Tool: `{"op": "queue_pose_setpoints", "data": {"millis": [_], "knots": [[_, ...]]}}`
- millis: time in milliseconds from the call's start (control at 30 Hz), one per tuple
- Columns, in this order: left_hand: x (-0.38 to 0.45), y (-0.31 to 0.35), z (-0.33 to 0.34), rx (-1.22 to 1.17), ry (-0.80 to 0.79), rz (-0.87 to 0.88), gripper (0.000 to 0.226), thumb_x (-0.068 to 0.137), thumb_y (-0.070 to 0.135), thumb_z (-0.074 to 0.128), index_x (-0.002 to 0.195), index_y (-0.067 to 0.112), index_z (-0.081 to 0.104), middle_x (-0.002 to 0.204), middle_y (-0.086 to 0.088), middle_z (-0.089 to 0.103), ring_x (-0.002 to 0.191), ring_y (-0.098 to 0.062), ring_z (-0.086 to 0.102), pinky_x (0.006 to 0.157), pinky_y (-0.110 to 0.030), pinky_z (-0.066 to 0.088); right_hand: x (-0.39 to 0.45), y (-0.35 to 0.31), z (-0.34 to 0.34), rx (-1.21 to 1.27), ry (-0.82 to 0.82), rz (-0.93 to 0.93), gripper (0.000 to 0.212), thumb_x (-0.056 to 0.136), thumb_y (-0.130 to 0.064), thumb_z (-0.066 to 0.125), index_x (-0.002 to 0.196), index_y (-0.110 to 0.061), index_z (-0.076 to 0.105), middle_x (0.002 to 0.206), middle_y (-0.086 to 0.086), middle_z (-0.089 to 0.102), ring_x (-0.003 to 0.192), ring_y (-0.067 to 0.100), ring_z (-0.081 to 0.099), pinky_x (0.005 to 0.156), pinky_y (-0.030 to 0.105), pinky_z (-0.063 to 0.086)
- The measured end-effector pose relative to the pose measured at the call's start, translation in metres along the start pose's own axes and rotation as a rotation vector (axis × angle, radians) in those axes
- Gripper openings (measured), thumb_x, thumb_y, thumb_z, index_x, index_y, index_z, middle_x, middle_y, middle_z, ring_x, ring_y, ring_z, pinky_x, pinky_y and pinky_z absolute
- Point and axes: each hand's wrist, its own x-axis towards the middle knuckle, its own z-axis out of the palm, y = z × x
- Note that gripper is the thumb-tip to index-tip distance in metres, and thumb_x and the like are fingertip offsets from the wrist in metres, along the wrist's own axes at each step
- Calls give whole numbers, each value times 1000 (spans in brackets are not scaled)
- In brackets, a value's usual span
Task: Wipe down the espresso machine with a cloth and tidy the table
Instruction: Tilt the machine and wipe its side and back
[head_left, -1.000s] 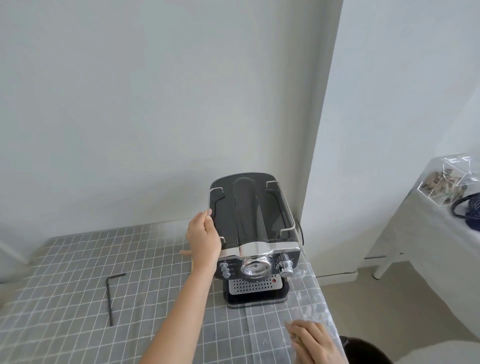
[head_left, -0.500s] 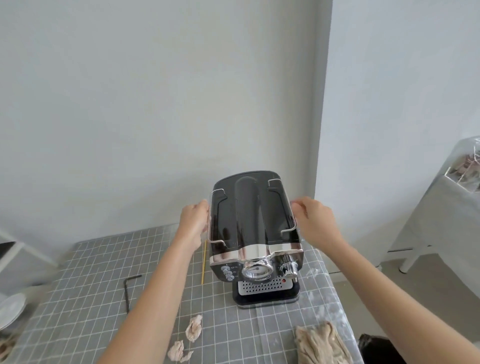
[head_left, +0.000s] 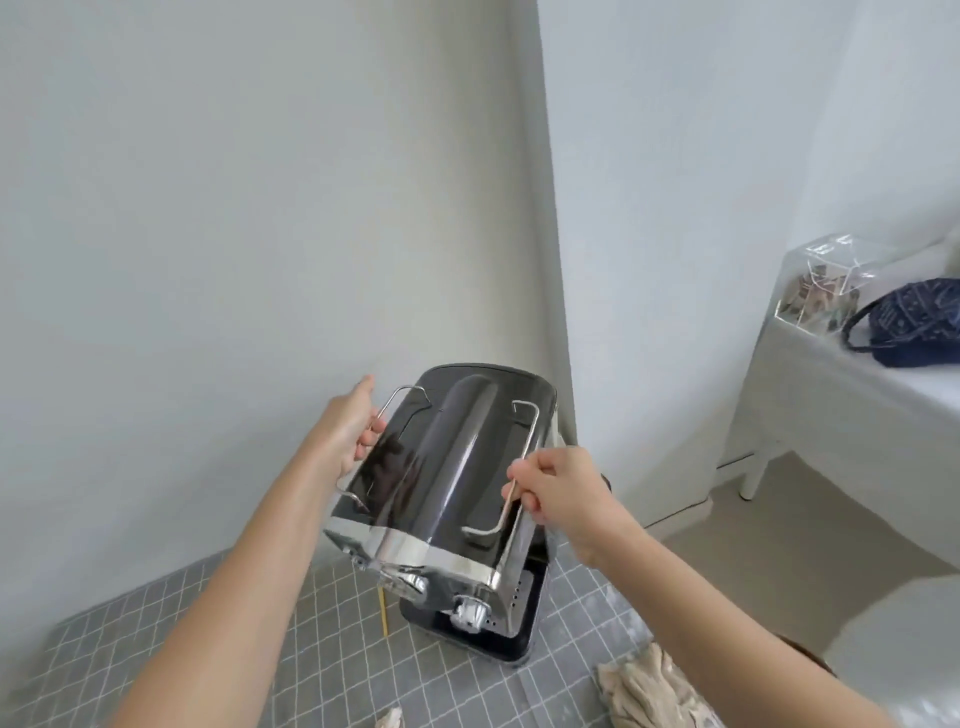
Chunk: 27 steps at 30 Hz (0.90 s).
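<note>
The espresso machine (head_left: 441, 499) stands at the far right corner of the desk (head_left: 322, 649), close to the wall corner behind it, and it is tipped forward and to the left, its glossy dark top facing the camera. Both hands are on it. The left hand (head_left: 350, 434) has its grip closed on the machine's left edge, fingers curled under the left wire rail (head_left: 395, 402). The right hand (head_left: 558, 491) has its grip pinched on the right wire rail (head_left: 519, 467), thumb and fingers together around the thin rod.

This will likely handle as a heavy, rigid box with most of its weight low — the polished top and chrome band look slippery, and the thin rails seem a poor place to carry the load, as they may flex or pull loose. A firmer hold would be under the body's sides.

The cloth (head_left: 649, 691), a crumpled beige rag, lies on the desk in front of the machine and to its right, untouched. A thin yellow stick (head_left: 383, 608) lies just left of the machine's base, and a scrap near the bottom edge may be tissue, though too little of it shows to tell.

Room is tight: the desk's right edge runs just beside the machine's base, the wall is close behind it. The open room lies to its left.
</note>
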Motion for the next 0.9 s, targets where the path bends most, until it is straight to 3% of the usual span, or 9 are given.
{"op": "queue_pose_setpoints", "data": {"millis": [100, 167, 267, 400, 533, 767, 900], "knots": [[9, 6, 5, 104, 30, 71, 48, 94, 47, 32, 86, 6, 55, 67, -5, 52, 45, -12, 30, 44, -24, 19, -25, 9, 22, 173, -59, 51, 26, 93, -8, 56, 72, 4, 64, 64, 10, 67, 59, 11, 62, 50, 16, 45], [10, 8, 12, 153, 52, 120, 49, 93, 46, 34, 87, 4, 59, 65, -5, 54, 44, -13, 32, 43, -25, 20, -36, 15, 35, 236, -63, 89, 23, 92, -8, 57, 81, 10, 66, 68, 9, 70, 60, 16, 58, 53, 18, 46], [9, 7, 22, 208, 62, 173, 51, 90, 46, 36, 86, 2, 62, 63, -6, 56, 44, -16, 35, 45, -27, 25, -50, 21, 45, 287, -70, 128, 19, 89, -2, 55, 84, 11, 67, 75, 4, 69, 56, 11, 59, 54, 18, 47], [7, 3, 31, 250, 59, 225, 52, 86, 47, 38, 82, 2, 64, 61, -6, 55, 44, -18, 36, 46, -28, 27, -62, 26, 49, 316, -110, 169, 17, 82, -1, 59, 88, 14, 67, 69, 2, 64, 53, 9, 57, 54, 18, 47], [6, -2, 40, 267, 62, 260, 53, 84, 49, 39, 77, 3, 64, 61, -7, 56, 47, -19, 40, 49, -30, 31, -70, 30, 51, 358, -122, 192, 9, 80, -1, 63, 84, 5, 69, 75, 0, 64, 57, 11, 57, 54, 20, 47], [8, -9, 48, 275, 88, 309, 52, 82, 53, 39, 66, 9, 61, 62, -5, 57, 70, -26, 50, 76, -35, 39, -71, 30, 46, 308, -196, 152, 12, 86, -9, 63, 94, -2, 68, 107, 4, 66, 60, 8, 63, 52, 17, 48], [-2, -14, 51, 401, 124, 339, 51, 87, 53, 36, 77, 10, 60, 86, -7, 65, 95, -29, 56, 92, -40, 39, -75, 50, 28, 194, -263, 99, 26, 89, -22, 61, 111, -9, 66, 100, 10, 72, 66, 10, 67, 56, 20, 51]]}}
